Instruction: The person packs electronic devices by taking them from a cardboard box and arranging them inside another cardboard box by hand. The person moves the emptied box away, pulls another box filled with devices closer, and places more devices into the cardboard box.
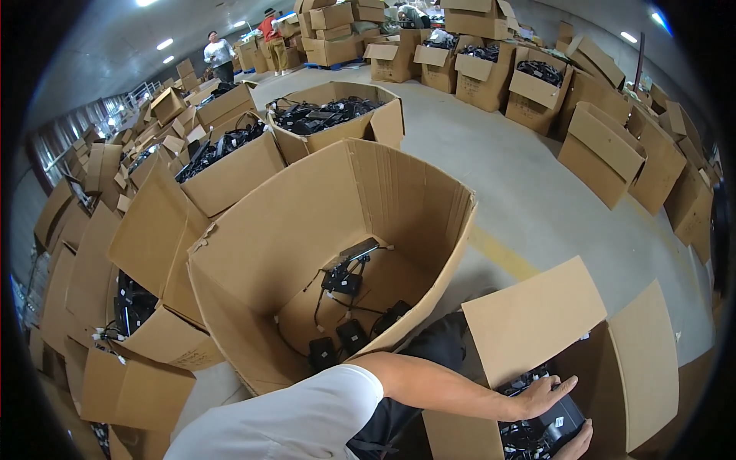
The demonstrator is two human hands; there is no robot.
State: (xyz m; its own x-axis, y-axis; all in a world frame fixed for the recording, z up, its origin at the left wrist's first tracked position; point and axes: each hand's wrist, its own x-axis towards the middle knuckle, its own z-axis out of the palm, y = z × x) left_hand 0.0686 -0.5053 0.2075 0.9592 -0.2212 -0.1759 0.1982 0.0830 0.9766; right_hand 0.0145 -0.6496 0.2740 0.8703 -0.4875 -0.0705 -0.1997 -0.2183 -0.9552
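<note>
At the lower right, a black box-shaped device (563,416) with a small white label sits between my hands, inside an open cardboard box (607,366). My left hand (543,398) reaches in from above and holds the device's upper edge, thumb and forefinger showing. Along its lower right side curls my right hand (579,442), only partly in view. Beneath and beside them lies a tangle of black devices and cables (523,443). Left of this, a large open carton (295,207) holds several black power adapters (352,336) with cables on its bottom.
Cartons full of black adapters (326,115) stand ahead and at the left. A row of open boxes (539,84) lines the far right. The grey floor (460,146) bears a yellow stripe (502,251). Two people (271,42) stand far off, near stacked cartons (331,34).
</note>
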